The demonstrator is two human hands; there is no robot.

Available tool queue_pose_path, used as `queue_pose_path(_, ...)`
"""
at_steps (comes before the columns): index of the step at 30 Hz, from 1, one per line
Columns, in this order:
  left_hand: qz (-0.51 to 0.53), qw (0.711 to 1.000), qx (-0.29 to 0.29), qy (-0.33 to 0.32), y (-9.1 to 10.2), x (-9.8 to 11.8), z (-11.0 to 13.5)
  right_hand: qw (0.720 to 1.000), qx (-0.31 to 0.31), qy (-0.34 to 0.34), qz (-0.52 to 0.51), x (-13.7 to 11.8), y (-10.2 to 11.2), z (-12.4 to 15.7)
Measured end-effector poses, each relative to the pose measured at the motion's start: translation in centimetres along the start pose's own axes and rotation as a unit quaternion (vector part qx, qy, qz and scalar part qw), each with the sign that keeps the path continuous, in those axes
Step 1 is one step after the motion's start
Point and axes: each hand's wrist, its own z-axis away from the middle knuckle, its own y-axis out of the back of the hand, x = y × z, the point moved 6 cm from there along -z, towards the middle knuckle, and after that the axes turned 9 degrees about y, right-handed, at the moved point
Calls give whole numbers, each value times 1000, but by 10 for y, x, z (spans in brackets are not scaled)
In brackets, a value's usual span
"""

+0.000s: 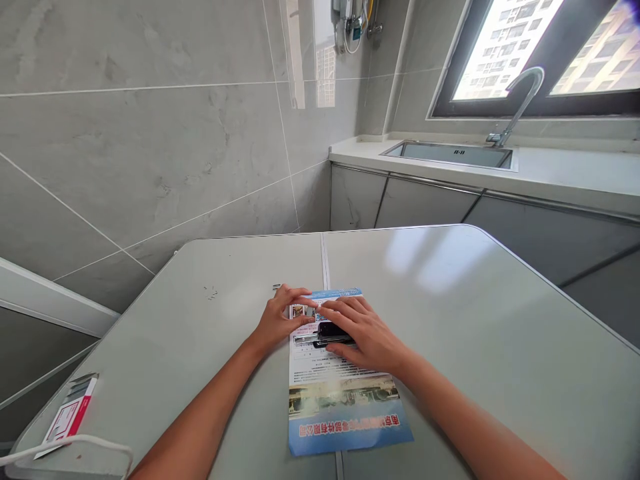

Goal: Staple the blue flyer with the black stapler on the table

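A black stapler (330, 332) lies on a printed leaflet (345, 393), its metal magazine pulled out toward the left. My right hand (367, 333) is closed over the stapler's body, thumb on the near side and fingers on the far side, hiding its right end. Just left of it, my left hand (285, 315) pinches a small grey strip of staples (311, 311) between thumb and index finger, above the leaflet. The fingertips of both hands nearly meet there. Blue bands and a photo strip run across the leaflet, whose text faces away from me.
Loose staples (211, 293) are scattered on the pale folding table (240, 267), and a small dark strip (277, 287) lies behind my left hand. A red-and-white box (70, 413) and a white cable (100, 441) are at the near left. A sink (450, 155) stands beyond.
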Motion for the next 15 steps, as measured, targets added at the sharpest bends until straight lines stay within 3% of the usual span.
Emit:
queue_pose_path(4,-34,998,-2,-47,-2,9,3,999,-40,17,14,-9,-11,-3)
queue_pose_path(15,23,998,-9,-63,-5,5,3,1000,4,-8,-20,-2,-7,-1)
